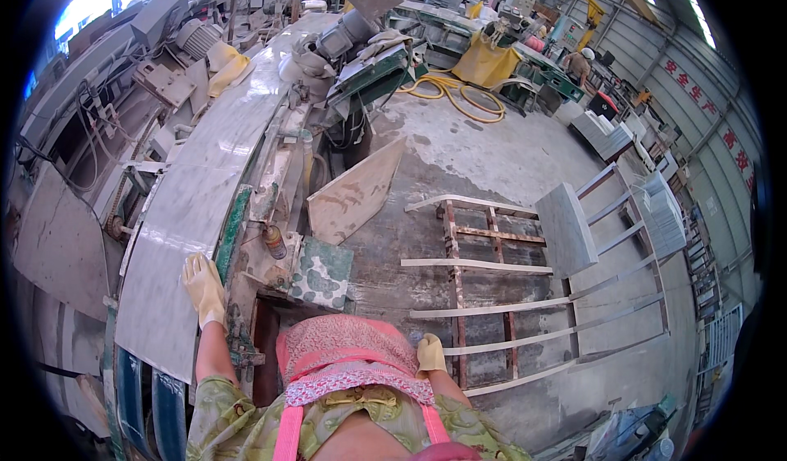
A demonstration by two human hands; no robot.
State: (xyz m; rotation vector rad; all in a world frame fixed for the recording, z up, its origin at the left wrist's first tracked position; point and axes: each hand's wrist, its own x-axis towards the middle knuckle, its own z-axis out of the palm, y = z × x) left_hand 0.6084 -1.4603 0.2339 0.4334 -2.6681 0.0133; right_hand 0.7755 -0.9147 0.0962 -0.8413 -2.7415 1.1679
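My left hand (203,287), in a cream rubber glove, lies flat with fingers stretched on the right edge of a long grey-white polished stone slab (176,240). The slab rests on a machine bed at my left, its near end beside blue rollers (169,408). My right hand (429,354), gloved alike, is low beside my pink apron (348,338), its fingers curled. A small pale bit shows at its fingertips, too small to name. A dark spray can or bottle (275,242) stands on the machine's side ledge, right of the slab.
A low rack of metal and pale strips (492,305) lies on the floor to the right, with stone slabs (566,230) leaning at its far side. A loose stone piece (357,192) leans ahead. A yellow hose (459,92) coils farther off. Another person (579,66) works at the far right.
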